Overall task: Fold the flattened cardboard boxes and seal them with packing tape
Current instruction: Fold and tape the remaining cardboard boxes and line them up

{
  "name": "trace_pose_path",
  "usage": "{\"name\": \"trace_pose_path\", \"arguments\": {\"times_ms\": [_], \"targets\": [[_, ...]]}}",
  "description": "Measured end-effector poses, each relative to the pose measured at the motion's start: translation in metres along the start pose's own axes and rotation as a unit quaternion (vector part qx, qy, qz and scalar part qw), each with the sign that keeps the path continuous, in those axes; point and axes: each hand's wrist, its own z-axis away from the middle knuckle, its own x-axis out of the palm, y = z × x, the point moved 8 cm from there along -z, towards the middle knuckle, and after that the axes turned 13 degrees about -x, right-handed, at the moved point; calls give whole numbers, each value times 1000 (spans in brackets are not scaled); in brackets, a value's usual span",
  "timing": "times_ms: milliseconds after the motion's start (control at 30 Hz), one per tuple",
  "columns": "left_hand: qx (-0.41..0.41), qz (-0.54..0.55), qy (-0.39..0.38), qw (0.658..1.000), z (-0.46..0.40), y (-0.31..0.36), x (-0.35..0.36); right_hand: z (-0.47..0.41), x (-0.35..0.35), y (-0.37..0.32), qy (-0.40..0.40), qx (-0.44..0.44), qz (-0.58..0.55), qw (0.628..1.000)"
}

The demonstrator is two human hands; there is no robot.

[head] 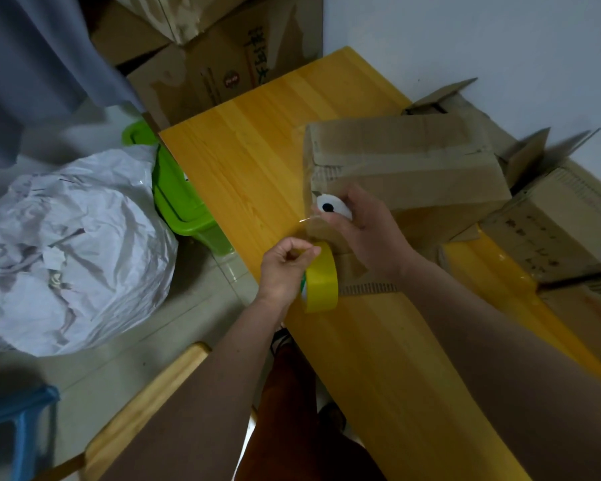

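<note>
Setting: home room used as makeshift packing or storage corner. Evidence: yellow wooden table [257,161] against plain white wall [500,39] at 1 o'clock; printed cardboard cartons [202,74] stacked at 12 o'clock; tiled floor [118,369]; stuffed white plastic bag [66,258] at 9 o'clock; green plastic bin [177,199] beside it; blue stool [18,421] at 8 o'clock.

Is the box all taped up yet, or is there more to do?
Not yet. The cardboard box is already folded, with tape along its top. Now the left hand holds the yellow tape roll while the right hand presses the box's end. The open box behind is still unsealed.
</note>
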Motion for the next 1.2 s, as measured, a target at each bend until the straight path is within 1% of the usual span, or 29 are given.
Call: {"name": "trace_pose_path", "arguments": {"times_ms": [133,200,300,367,433,600,733,833,1000,1100,1200], "targets": [[13,-15,-29,999,-3,1,2,6,-15,-13,82,-42,62,994],[12,-24,-46,999,-4,2,5,15,-16,-19,96,-85,116,985],[2,-22,-62,998,-3,6,6,32,0,-17,46,-138,172,974],[-29,-4,-65,997,-6,5,4,40,5,-10,22,-136,193,971],[-49,-3,-64,997,-9,5,2,42,6,-7,19,-139,225,964],[-31,-4,-59,998,-10,8,0,36,15,-14,1,-163,287,944],[-28,4,-59,998,-6,9,-1,37,19,-11,-23,-154,306,939],[-33,-5,-55,998,-7,7,-1,35,23,-13,-21,-161,318,934],[-36,-17,-54,998,-10,7,-2,33,26,-16,-33,-170,380,909],[-32,-30,-58,997,-10,9,-1,39,17,-11,-25,-147,405,902],[-32,-45,-71,996,-8,7,3,47,9,-2,-30,-113,414,903]]}}
